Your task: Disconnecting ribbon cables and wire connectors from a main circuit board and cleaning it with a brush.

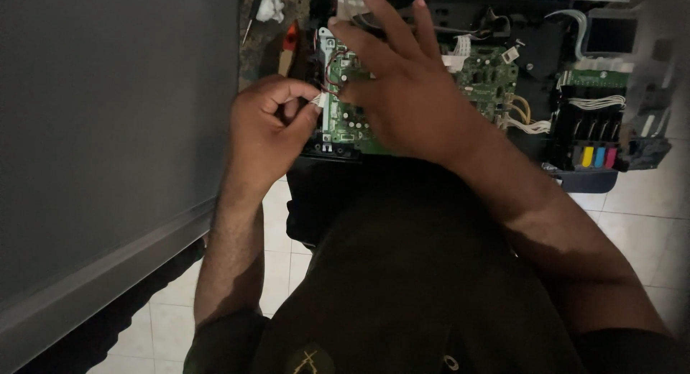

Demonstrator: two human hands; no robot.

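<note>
Filling the far left of the view is a large flat grey panel (108, 130), tilted, with pale floor tiles (280, 273) showing below it. Just right of its top edge lie a thin screwdriver-like tool (249, 18), a crumpled white cloth (272, 6) and a red-handled tool (290, 40).

Next comes the left hand (269, 133), curled almost into a fist, thumb and forefinger pinched narrowly on a small white connector (316, 99) at the end of thin red wires (332, 66). The connector sits at the left edge of the green circuit board (343, 119), so the board lies directly to the right of those fingertips, touching or all but touching; the wires loop up and rightward over it. This hand is the nearer one to the connector.

The right hand (402, 94) lies flat across the board, fingers spread fairly wide and pointing up and left, pressing on it rather than gripping anything I can make out.

Further right, a second board area (489, 76) with white ribbon leads (528, 122) sits inside the opened printer body (546, 43), and at the far right stand ink tanks (598, 156) in yellow, blue and pink
</note>
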